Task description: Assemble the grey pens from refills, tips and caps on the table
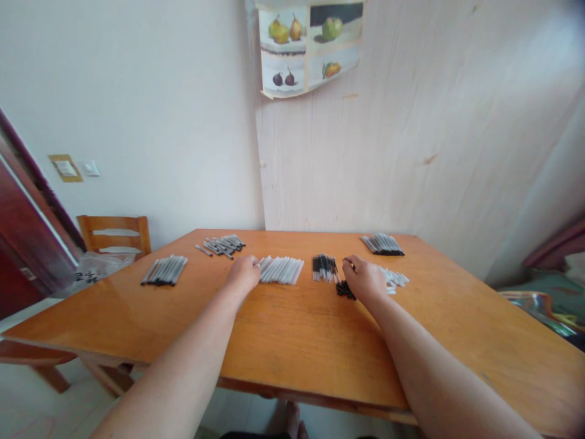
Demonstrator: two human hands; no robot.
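Left hand (pixel 245 272) beside tubes (pixel 282 271) — right hand (pixel 364 277) maybe touching black pieces (pixel 344 291).

The left hand (pixel 245 274) hides its own fingertips and the near end of a row of clear tubes (pixel 282 271); whether it grips one cannot be told. The right hand (pixel 364 277) covers part of some small white pieces (pixel 397 279); anything between its fingers is too small to tell. Both forearms (pixel 183 360) run off the bottom edge. The tabletop (pixel 292 329) is cut off at right, the fruit poster (pixel 286 58) at top. Dark contents of a plastic bag (pixel 103 265) are indistinct.
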